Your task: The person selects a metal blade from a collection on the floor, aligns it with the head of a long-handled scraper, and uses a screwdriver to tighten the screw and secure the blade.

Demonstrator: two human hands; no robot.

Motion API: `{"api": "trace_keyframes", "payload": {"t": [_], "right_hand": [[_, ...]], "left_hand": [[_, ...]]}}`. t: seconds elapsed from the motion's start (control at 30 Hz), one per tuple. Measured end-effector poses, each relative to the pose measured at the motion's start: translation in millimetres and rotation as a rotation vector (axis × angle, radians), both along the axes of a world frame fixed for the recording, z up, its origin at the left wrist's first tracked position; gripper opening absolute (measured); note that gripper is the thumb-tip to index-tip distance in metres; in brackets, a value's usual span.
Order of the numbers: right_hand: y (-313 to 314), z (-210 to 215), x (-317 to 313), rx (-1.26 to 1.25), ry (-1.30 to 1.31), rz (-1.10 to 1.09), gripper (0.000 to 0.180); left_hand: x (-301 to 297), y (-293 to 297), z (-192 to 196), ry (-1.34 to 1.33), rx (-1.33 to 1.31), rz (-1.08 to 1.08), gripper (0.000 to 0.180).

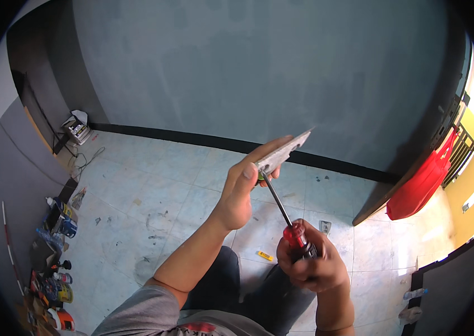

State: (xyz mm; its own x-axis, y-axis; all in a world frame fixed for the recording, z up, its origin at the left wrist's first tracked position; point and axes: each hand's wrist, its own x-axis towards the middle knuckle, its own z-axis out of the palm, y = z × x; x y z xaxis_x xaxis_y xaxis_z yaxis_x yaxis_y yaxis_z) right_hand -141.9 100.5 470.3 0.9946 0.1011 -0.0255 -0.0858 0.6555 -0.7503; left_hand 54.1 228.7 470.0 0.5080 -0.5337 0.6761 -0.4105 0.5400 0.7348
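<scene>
My left hand (244, 182) is closed around a flat, pale grey metal piece (284, 154) with a notched edge and a pointed far end. A bit of green shows by the thumb, partly hidden by the fingers. My right hand (318, 260) grips a screwdriver (278, 199) by its red and black handle. The shaft slants up and to the left, and its tip meets the near end of the metal piece beside my left thumb. Whether the tip sits in a screw is too small to tell.
A yellow item (265, 256) lies on the tiled floor (186, 196) near my knees. Paint cans and bottles (60, 224) line the left wall. A cable (87, 159) lies near a box (77, 130) in the far left corner. A red bag (422, 187) hangs at right.
</scene>
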Motion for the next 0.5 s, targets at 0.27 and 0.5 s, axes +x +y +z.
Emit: {"api": "trace_keyframes", "payload": {"t": [0.27, 0.5], "right_hand": [[4, -12, -17, -1.731, -0.263, -0.96, 0.037], [-26, -16, -36, -0.796, -0.04, -0.508, 0.026]], "left_hand": [[-23, -3, -6, -0.122, 0.108, 0.013, 0.095], [-29, -8, -7, -0.007, 0.22, -0.206, 0.091]]}}
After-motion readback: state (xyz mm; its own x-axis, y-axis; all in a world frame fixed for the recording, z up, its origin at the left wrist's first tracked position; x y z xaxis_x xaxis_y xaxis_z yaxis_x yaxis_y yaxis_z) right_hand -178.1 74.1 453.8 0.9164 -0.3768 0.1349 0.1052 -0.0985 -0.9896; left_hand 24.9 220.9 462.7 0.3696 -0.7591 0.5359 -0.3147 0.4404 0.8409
